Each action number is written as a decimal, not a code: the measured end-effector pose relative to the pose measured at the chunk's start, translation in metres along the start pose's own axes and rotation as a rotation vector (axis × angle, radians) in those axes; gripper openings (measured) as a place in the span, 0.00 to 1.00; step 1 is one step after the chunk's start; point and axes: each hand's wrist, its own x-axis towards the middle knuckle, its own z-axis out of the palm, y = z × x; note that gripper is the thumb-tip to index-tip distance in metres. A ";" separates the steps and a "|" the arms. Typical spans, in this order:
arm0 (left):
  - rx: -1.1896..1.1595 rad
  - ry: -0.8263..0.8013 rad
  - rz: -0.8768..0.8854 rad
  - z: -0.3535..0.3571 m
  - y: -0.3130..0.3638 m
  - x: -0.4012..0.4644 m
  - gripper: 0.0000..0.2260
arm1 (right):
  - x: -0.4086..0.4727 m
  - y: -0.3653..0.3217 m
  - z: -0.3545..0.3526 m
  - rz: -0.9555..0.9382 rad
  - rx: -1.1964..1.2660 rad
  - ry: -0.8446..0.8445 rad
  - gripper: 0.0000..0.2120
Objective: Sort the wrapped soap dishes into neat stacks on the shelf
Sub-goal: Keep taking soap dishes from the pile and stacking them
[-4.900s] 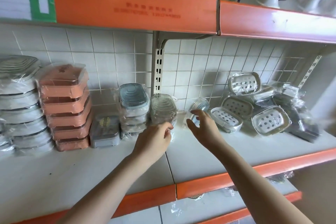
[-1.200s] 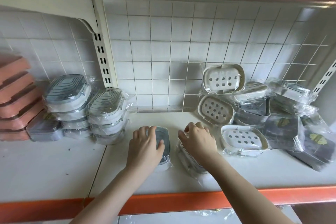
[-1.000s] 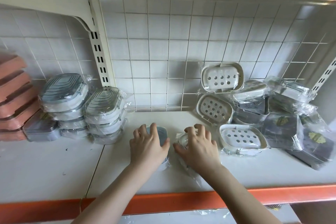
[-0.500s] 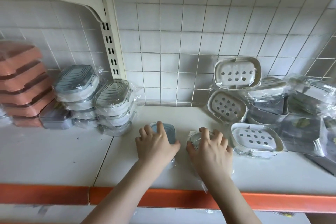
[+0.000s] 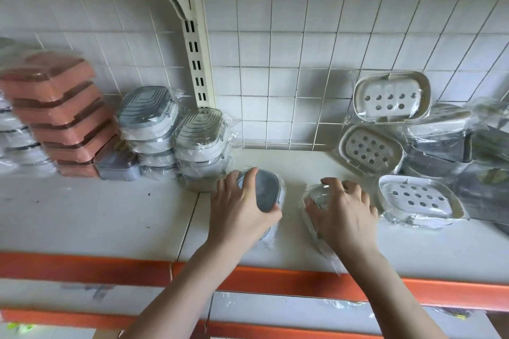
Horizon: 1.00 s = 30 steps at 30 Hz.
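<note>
Left hand [image 5: 242, 217]: lies on top of a plastic-wrapped soap dish with a blue-grey lid [image 5: 265, 191]; fingers [image 5: 249, 177] curled over its far rim, thumb at its near right corner, gripping it.
Right hand [image 5: 344, 215]: covers a plastic-wrapped clear-lidded soap dish [image 5: 319, 195]; fingers spread and bent over the lid, thumb at the left edge, gripping it.
Held dishes: both rest on the white shelf [image 5: 110, 217], side by side but apart, near its orange front edge [image 5: 275, 281].
Sorted stacks: two stacks of wrapped grey-lidded oval soap dishes [image 5: 176, 135] stand just left of the left hand; beside them a low grey rectangular wrapped box [image 5: 115, 164] and a stack of terracotta-pink wrapped soap boxes [image 5: 57, 113].
Unsorted pile: wrapped cream soap dishes with perforated trays [image 5: 391, 96] lean and lie at right, against dark wrapped packs [image 5: 468, 162].
Backdrop: white tiled wall [image 5: 303, 36] with a slotted cream upright [image 5: 195, 49].
</note>
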 end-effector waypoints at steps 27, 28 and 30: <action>0.108 0.044 0.005 -0.106 -0.223 -0.008 0.34 | -0.069 -0.218 0.064 -0.175 0.158 -0.025 0.25; 0.108 0.019 -0.002 -0.105 -0.227 -0.006 0.35 | -0.070 -0.222 0.067 -0.166 0.151 -0.029 0.24; 0.110 -0.026 -0.016 -0.104 -0.232 -0.003 0.35 | -0.072 -0.227 0.073 -0.144 0.117 -0.033 0.24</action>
